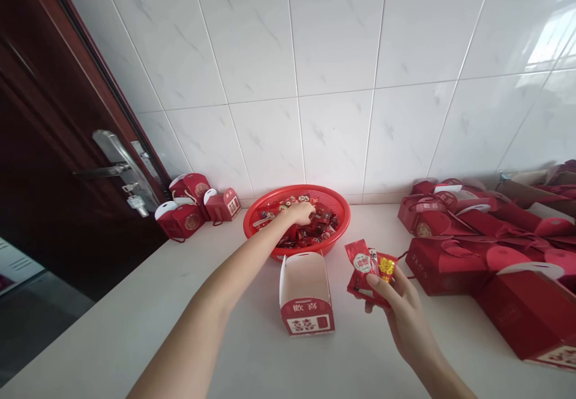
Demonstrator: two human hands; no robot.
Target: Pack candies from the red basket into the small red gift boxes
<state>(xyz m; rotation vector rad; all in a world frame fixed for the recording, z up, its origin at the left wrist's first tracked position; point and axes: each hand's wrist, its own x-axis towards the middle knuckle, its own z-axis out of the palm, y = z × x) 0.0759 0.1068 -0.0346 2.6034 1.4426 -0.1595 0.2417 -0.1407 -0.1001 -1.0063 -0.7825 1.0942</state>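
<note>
My left hand (303, 213) reaches into a red plastic basket (342, 219) heaped with wrapped candies (321, 224). Its fingers are curled down among the wrappers, and whatever they grip is hidden. To the right of the basket, my right hand (402, 303) holds several wrapped candies (366, 270) in red packets, one with gold print, pinched between thumb and fingers above the table. Between my arms stands a red and white gift box (306, 321) with its top open and its pale inside showing.
Three small red boxes (182, 222) stand at the back left by a dark door (54, 117) with keys in its lock. Many red boxes (454, 264) crowd the right side. White tiles (333, 141) rise behind the white tabletop (180, 309).
</note>
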